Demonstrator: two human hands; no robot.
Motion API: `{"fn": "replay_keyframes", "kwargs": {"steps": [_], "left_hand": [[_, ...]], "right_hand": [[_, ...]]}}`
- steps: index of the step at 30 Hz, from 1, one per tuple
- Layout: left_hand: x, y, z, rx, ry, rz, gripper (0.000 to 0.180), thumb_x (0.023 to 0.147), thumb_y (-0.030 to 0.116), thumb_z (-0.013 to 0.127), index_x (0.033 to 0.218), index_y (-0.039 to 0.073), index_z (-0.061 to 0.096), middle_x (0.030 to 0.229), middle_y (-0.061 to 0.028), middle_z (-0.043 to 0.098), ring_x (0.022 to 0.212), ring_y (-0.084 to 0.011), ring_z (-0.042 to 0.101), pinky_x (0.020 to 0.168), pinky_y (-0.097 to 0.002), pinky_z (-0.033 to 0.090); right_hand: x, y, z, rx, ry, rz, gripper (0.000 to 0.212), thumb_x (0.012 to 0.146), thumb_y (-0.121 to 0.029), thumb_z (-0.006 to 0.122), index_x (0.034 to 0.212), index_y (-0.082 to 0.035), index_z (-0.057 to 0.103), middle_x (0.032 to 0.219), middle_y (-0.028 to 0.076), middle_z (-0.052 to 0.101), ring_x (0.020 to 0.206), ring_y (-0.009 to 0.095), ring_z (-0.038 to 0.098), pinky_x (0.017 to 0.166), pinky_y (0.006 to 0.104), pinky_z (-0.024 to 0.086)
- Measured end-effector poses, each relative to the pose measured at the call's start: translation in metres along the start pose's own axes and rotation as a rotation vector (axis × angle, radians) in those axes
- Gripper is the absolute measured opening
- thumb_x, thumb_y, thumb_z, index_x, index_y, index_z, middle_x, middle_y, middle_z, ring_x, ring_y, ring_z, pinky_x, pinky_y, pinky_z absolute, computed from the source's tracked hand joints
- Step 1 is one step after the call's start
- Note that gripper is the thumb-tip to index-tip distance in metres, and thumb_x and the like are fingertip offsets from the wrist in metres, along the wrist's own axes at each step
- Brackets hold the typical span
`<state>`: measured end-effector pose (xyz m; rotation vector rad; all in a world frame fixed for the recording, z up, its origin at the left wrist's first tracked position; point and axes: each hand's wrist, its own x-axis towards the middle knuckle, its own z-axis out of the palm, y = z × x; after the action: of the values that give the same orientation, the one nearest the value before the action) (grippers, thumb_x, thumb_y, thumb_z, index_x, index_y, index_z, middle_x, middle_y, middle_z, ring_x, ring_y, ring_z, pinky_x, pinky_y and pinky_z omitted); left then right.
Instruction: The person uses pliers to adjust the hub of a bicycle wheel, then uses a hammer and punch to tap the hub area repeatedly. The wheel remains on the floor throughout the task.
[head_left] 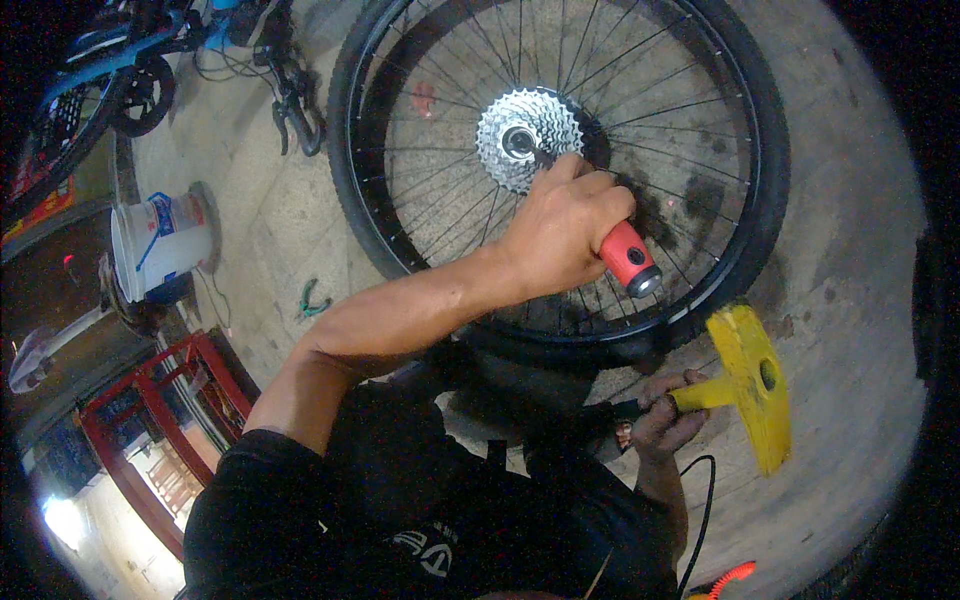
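A bicycle wheel [740, 200] with black tyre and spokes stands on the concrete floor in front of me. At its hub is a silver sprocket cluster [520, 120]. My left hand [565, 225] grips a red-handled tool [628, 258] like a screwdriver; its dark shaft reaches up to the hub centre. Lower right, my right hand [660, 415] is closed around the handle of a yellow hammer-shaped tool [755, 385], held just below the tyre's lower edge. My dark shirt fills the bottom of the view.
A white bucket [160, 240] stands at the left. A blue bicycle [120, 50] lies at top left, with green pliers [312, 300] on the floor. A red metal frame [170, 400] is at lower left. A black cable [700, 510] and orange coil [730, 575] lie at lower right.
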<state>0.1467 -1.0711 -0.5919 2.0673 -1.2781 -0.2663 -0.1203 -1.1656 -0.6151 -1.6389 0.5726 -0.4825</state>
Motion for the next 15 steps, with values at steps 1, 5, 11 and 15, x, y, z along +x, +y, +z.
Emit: {"fn": "replay_keyframes", "kwargs": {"steps": [1, 5, 11, 15], "left_hand": [[0.000, 0.001, -0.001, 0.006, -0.008, 0.003, 0.027, 0.058, 0.008, 0.071, 0.080, 0.010, 0.056, 0.082, -0.0077, 0.057, 0.083, -0.0334, 0.052, 0.067, -0.0435, 0.043], [-0.001, -0.002, 0.000, 0.015, -0.027, 0.010, 0.034, 0.054, 0.011, 0.072, 0.084, 0.008, 0.057, 0.079, -0.0090, 0.054, 0.079, -0.0330, 0.051, 0.070, -0.0427, 0.043], [0.005, -0.002, -0.001, 0.022, -0.088, 0.061, 0.026, 0.056, 0.011, 0.070, 0.074, 0.009, 0.051, 0.074, -0.0071, 0.053, 0.077, -0.0290, 0.055, 0.067, -0.0400, 0.041], [0.010, 0.003, 0.001, 0.027, -0.032, 0.047, 0.025, 0.056, 0.011, 0.070, 0.073, 0.009, 0.051, 0.074, -0.0069, 0.053, 0.073, -0.0287, 0.056, 0.066, -0.0407, 0.041]], "right_hand": [[0.000, -0.001, 0.001, 0.015, -0.030, 0.001, 0.036, 0.093, -0.022, 0.042, 0.117, 0.003, 0.030, 0.070, 0.007, 0.046, 0.054, 0.013, 0.042, 0.050, 0.0259, 0.042], [-0.005, -0.001, 0.001, 0.035, -0.159, 0.002, 0.036, 0.094, -0.021, 0.043, 0.121, 0.000, 0.029, 0.071, 0.007, 0.046, 0.056, 0.012, 0.041, 0.050, 0.0260, 0.041], [-0.003, -0.005, 0.003, 0.037, -0.163, -0.028, 0.037, 0.094, -0.020, 0.043, 0.122, -0.001, 0.029, 0.071, 0.007, 0.046, 0.057, 0.012, 0.041, 0.048, 0.0249, 0.040], [-0.004, -0.009, 0.000, 0.030, -0.173, -0.005, 0.036, 0.093, -0.017, 0.042, 0.122, -0.002, 0.029, 0.071, 0.007, 0.046, 0.057, 0.012, 0.041, 0.049, 0.0247, 0.040]]}}
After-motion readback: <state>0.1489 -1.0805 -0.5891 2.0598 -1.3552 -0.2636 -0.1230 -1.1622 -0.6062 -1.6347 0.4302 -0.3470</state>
